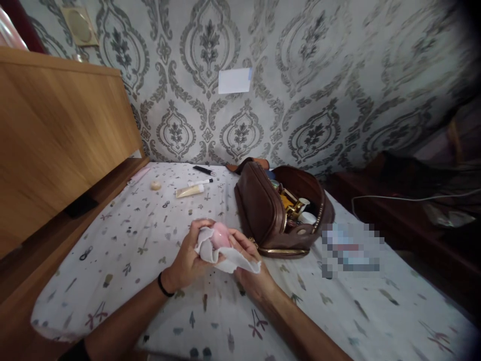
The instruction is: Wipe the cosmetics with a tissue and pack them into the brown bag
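Note:
A glossy, pink rounded object [221,234] is held between both hands, low over the patterned sheet; its exact kind cannot be made out. A crumpled white wipe [235,258] wraps around its lower side, with a loose end draping to the right. My left hand [190,253], a black band at its wrist, is closed around the left side of the wipe and the pink object. On the other side, my right hand [252,265] grips the pink object with its fingers, partly behind the wipe. Just beyond the right hand stands an unzipped brown leather bag [259,205].
Inside the bag are several cosmetics, including a gold-coloured bottle [298,207]. Farther back lie a cream tube [190,190], a thin white tube [199,183], a black slim item [204,170] and a small beige round item [155,185]. A wooden cabinet [63,135] flanks the left.

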Available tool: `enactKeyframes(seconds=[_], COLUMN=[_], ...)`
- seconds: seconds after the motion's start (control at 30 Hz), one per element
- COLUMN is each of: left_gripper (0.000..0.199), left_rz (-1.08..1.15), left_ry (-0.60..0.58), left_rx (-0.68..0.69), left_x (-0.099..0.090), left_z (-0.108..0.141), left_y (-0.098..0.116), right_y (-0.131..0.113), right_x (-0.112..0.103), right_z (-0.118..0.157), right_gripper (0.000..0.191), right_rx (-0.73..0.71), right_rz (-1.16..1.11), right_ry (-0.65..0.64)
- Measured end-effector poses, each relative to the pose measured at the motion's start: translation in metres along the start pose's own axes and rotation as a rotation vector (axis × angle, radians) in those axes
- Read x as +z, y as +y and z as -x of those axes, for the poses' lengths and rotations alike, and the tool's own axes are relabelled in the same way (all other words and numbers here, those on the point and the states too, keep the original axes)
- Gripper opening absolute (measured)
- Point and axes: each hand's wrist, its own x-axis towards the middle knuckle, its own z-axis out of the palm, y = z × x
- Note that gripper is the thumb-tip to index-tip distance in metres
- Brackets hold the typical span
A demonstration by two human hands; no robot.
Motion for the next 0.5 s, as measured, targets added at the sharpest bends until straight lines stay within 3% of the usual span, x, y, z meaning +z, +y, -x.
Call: enactKeyframes(seconds=[0.2, 0.37, 0.5], left_gripper=[0.059, 0.045, 0.029], left_rz=[-0.148, -0.134, -0.039], left_ry=[-0.040, -0.059, -0.024], left_rx=[0.123, 0.227, 0.153], left_x=[0.000, -0.003, -0.001], left_z=[0.006, 0.005, -0.001], left_y=[-0.008, -0.005, 0.005], right_y=[-0.006, -0.005, 0.001], right_x=[0.000, 0.000, -0.003], right_z=[0.005, 0.008, 0.003], right_gripper=[0.053, 0.058, 0.057], right_rx=[-0.034, -0.028, -0.073], right_rz=[0.147, 0.137, 0.184], right_ry=[-0.082, -0.055, -0.028])
